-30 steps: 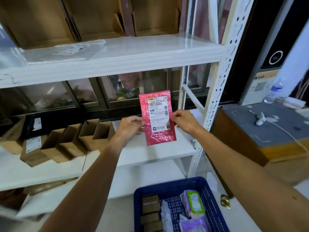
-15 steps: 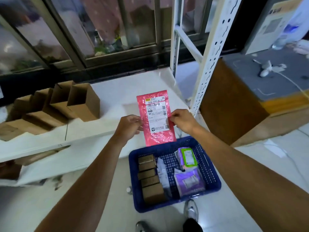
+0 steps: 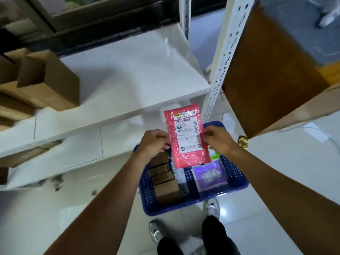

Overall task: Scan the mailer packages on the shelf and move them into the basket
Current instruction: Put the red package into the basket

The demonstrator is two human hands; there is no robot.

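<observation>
The white shelf carried open cardboard boxes; a glossy white floor lay below. A pink mailer, white barcode label showing, hung above the blue basket, left hand and right hand fingers pinching its 2 side edges.

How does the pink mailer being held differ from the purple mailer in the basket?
The pink mailer is gripped at its side edges by the left hand and right hand; the purple mailer is untouched. The pink mailer hangs over the blue basket; the purple mailer lies inside it. Both are labelled on the side facing the camera.
</observation>
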